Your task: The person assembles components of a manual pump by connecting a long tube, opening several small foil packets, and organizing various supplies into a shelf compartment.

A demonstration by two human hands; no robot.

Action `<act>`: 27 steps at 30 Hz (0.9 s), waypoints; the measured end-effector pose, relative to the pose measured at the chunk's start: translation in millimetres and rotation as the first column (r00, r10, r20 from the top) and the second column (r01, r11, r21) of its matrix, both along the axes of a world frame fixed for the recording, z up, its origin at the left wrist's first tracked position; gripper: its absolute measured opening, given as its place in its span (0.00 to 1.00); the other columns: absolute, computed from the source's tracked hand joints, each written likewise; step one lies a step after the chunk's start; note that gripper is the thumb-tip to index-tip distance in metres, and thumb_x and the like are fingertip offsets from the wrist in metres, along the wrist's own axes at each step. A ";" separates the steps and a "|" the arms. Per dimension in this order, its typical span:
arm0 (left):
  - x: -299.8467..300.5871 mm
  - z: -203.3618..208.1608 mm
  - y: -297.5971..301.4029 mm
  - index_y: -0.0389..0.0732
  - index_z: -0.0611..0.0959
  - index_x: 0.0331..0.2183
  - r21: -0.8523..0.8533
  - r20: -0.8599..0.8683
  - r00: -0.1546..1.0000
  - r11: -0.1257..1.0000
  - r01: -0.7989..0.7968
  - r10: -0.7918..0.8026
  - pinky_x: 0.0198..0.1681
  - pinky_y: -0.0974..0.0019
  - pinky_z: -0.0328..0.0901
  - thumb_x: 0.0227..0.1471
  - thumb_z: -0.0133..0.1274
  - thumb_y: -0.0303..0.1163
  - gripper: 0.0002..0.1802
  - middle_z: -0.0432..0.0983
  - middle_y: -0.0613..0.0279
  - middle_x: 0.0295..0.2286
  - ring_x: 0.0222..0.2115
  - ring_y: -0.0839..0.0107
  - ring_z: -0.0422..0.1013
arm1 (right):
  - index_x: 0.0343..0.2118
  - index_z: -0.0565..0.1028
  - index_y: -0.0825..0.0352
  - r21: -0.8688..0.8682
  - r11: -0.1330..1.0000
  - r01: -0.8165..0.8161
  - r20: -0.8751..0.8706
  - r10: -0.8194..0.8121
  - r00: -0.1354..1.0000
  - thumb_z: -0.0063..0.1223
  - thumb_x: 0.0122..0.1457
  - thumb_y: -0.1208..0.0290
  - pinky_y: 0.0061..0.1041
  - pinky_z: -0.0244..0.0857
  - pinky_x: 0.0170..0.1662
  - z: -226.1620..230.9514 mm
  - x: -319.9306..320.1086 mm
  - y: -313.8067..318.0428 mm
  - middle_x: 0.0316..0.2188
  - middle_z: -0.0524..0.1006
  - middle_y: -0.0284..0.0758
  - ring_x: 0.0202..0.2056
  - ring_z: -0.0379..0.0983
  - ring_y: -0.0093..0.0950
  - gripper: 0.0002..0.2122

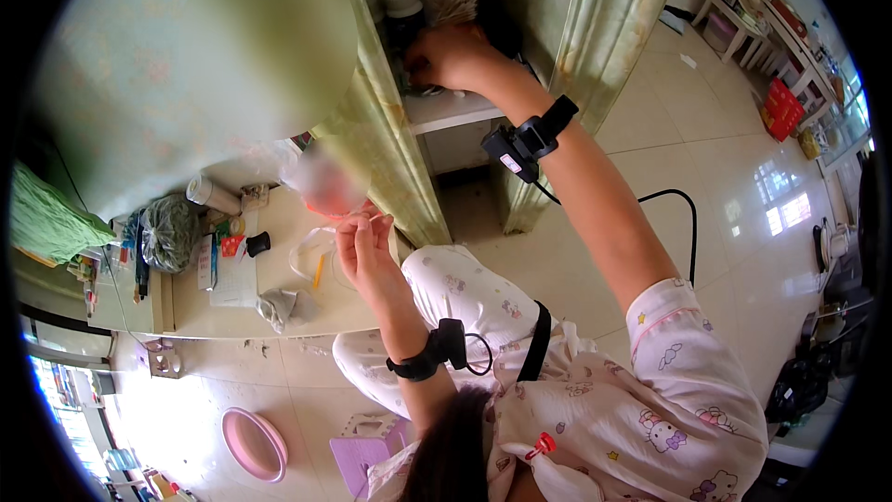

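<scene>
Pale patterned wall (pixel 121 102) rose at the left behind a cream desk (pixel 186 311), with a green cloth (pixel 56 200) bunched at the far left edge. Moving rightward across the desk, a dark plastic bundle (pixel 171 234) sat near the wall, then a small upright box (pixel 206 262), a white roll (pixel 214 194) lying behind it, a red packet (pixel 232 245) and a sheet of paper (pixel 234 290). On the floor below, a pink basin (pixel 255 444) stood near the desk. Further right on the desktop came a black spool (pixel 258 244), a crumpled greyish cloth (pixel 278 310) near the front edge, and a thin orange-yellow stick (pixel 319 271). Above that stick, a clear bag (pixel 325 188) with red at its lower edge showed partly blurred beside the cabinet; the left hand (pixel 362 246) pinched that red edge, thumb and fingers drawn together. Below, a purple stool (pixel 358 465) stood beside the person's leg. To the right, on the cabinet's shelf (pixel 455 113), a white-capped bottle (pixel 402 5) stood just beyond the right hand (pixel 455 58), whose fingers were bent and partly hidden, so their grip could not be told. Behind that hand was a bundle of pale thin strips (pixel 455 7). Glossy tiles (pixel 650 107) spread rightward to a red box (pixel 782 110).
</scene>
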State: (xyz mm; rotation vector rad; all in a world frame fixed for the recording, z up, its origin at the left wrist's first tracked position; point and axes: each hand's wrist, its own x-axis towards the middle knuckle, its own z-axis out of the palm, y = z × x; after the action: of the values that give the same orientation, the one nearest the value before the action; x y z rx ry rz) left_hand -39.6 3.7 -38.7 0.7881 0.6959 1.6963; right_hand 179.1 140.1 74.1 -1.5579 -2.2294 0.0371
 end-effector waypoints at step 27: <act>-190.6 -204.2 92.3 0.46 0.76 0.34 -0.140 -0.968 -0.089 0.798 -0.587 -0.235 0.35 0.54 0.66 0.43 0.53 0.39 0.14 0.73 0.54 0.30 0.33 0.54 0.71 | 0.16 0.69 0.67 0.165 0.986 -0.028 -0.441 0.099 0.892 0.58 0.45 0.76 0.26 0.57 0.22 -98.1 -29.5 -179.4 0.15 0.66 0.33 0.19 0.63 0.30 0.09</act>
State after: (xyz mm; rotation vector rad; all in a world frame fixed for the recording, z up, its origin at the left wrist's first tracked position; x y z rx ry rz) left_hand -230.2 96.0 -242.9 1.5395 2.4142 0.5636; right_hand 149.6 -39.3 -24.0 -1.2417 -1.8666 0.2165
